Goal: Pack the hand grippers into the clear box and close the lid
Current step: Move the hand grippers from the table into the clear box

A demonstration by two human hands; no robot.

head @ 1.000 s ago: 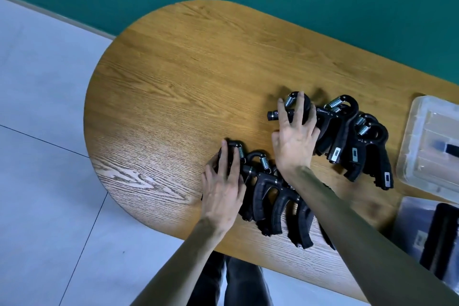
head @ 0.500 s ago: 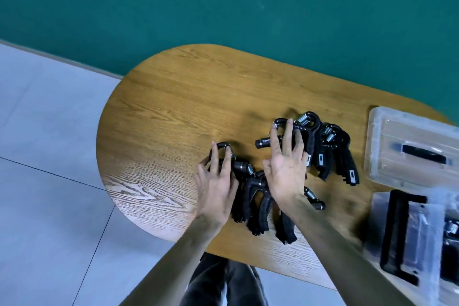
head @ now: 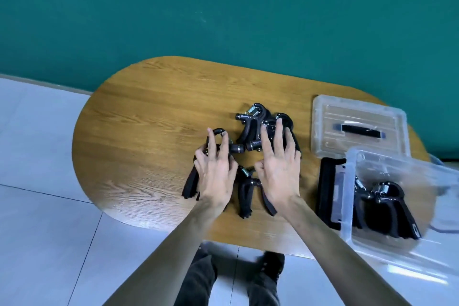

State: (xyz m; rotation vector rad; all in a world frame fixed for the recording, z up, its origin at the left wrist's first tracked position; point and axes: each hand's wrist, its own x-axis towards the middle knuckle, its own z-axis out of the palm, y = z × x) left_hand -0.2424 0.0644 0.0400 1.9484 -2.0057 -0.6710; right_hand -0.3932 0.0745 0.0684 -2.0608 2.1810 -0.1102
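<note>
Several black hand grippers (head: 250, 129) with steel springs lie bunched in the middle of the oval wooden table (head: 149, 117). My left hand (head: 216, 171) lies flat on the left ones, fingers straight over a looped top. My right hand (head: 280, 169) presses with spread straight fingers on the right ones. The clear box (head: 347, 196) stands at the right front edge with a few grippers (head: 387, 206) inside. Its clear lid (head: 357, 129) with a black handle lies flat behind the box.
A flat black object (head: 325, 189) lies between the pile and the box. A teal wall rises behind the table. The table's rounded left end is bare wood, with pale floor tiles (head: 37, 156) beyond and my legs below the front edge.
Both hands have pushed the grippers together and rightwards into one tighter bunch. The view has swung right and up, so the clear box and its lid now show fully.
</note>
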